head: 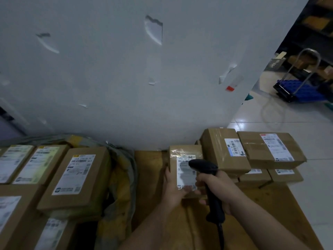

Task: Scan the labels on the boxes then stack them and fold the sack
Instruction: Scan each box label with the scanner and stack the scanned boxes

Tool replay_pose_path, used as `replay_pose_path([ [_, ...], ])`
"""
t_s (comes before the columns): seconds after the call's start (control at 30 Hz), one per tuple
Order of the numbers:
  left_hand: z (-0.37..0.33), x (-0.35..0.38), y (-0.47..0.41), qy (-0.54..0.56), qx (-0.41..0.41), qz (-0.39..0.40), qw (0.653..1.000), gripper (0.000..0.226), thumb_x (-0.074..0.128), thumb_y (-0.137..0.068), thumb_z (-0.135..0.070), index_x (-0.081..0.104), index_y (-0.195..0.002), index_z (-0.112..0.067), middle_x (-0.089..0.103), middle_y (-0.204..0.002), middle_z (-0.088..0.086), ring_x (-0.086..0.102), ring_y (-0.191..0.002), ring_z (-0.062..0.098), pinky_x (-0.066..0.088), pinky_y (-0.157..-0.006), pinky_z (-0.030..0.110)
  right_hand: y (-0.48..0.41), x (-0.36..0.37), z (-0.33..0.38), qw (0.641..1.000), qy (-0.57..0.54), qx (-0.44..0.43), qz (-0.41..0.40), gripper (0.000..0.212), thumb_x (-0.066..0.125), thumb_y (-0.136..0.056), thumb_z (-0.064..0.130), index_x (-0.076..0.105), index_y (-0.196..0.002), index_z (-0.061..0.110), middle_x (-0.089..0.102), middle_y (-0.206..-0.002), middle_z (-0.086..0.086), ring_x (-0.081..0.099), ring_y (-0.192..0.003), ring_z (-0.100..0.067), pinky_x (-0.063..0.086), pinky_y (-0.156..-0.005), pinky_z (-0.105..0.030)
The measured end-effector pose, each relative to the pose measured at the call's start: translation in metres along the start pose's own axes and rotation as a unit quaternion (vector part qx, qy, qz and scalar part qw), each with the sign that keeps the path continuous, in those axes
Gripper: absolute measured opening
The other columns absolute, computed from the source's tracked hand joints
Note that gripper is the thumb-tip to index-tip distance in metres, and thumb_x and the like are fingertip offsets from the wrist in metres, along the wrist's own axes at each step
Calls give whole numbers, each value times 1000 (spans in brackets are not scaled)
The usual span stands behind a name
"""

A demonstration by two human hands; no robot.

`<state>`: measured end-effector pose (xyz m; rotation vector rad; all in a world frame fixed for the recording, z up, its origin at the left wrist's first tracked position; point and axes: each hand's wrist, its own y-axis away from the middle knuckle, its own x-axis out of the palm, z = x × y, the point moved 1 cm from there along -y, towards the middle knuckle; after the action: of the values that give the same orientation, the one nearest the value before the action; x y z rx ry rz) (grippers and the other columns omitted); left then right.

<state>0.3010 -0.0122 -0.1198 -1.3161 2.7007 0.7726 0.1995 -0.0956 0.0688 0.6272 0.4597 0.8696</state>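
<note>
Brown cardboard-covered bench fills the lower middle and right, butted against a grey-white wall with torn tape scraps and peeled patches on it. One red tape bit is stuck near the wall's right edge.

Left hand holds a small box at the bench's far edge, close to the wall, fingers wrapped on its near-left side, thumb on the white label. Right hand is closed around the grip of a black handheld scanner, whose head sits over the label; its cable drops off the bottom edge of the view.

At the bench's far right corner is a stack of boxes, labels up: two large ones on top side by side, touching, smaller ones under them. The held box is just beside the stack's left side.

Left of the bench, a grey-and-yellow sack lies open and crumpled, and more labelled boxes sit on and in it, running off the left edge. I cannot tell what carries the sack.

Right of the wall the room opens: glossy pale tiled floor, a blue platform trolley with a metal loop handle, and dark shelving holding cartons behind it. Lighting is dim and the far area is blurred.
</note>
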Motion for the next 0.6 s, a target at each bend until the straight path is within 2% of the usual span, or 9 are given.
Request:
replay_pose_path([
  [0.07, -4, 1, 7, 11, -12, -5, 1000, 119, 91, -63, -40, 14, -153, -34, 44, -146, -4, 48, -133, 21, 50, -103, 45, 1, 4, -2, 1000, -4, -9, -14, 14, 64, -94, 8, 63, -108, 7, 67, -96, -18, 67, -70, -22, 57, -61, -37],
  [0.13, -4, 3, 8, 16, -21, -15, 1000, 110, 87, -71, -33, 17, -154, -25, 45, -145, -2, 47, -134, 22, 49, -104, 42, 2, 9, -3, 1000, 1, -13, -26, 12, 64, -94, 9, 63, -106, 8, 67, -93, -17, 67, -74, -24, 58, -64, -39],
  [0.2, -5, 4, 7, 14, -24, -24, 999, 106, 86, -72, -34, 19, -153, -19, 45, -145, 1, 46, -134, 23, 48, -105, 43, 3, 12, -4, 999, 5, -15, -35, 11, 65, -93, 10, 64, -104, 9, 68, -91, -16, 67, -78, -25, 59, -65, -39],
  [0.3, -6, 5, 12, 10, -28, -24, 999, 103, 84, -77, -30, 17, -155, -19, 42, -150, 2, 42, -140, 26, 44, -110, 43, 5, 12, -4, 1000, 2, -8, -27, 14, 65, -92, 9, 64, -106, 8, 68, -90, -17, 67, -80, -27, 59, -62, -37],
  [0.43, -4, 7, 18, -14, -32, -8, 999, 106, 75, -89, -29, -3, -160, -15, 14, -166, 5, 20, -151, 26, 29, -117, 35, 9, 7, -5, 1000, 10, -9, -12, 18, 64, -92, 7, 63, -110, 7, 68, -96, -18, 67, -84, -26, 57, -57, -33],
  [0.6, -4, 7, 20, -3, -44, -7, 999, 109, 76, -87, -29, -4, -159, -17, 19, -165, 6, 27, -149, 27, 33, -114, 35, 11, 8, -4, 1000, 19, -7, -3, 19, 63, -92, 6, 62, -111, 6, 66, -92, -16, 65, -78, -24, 54, -56, -33],
])
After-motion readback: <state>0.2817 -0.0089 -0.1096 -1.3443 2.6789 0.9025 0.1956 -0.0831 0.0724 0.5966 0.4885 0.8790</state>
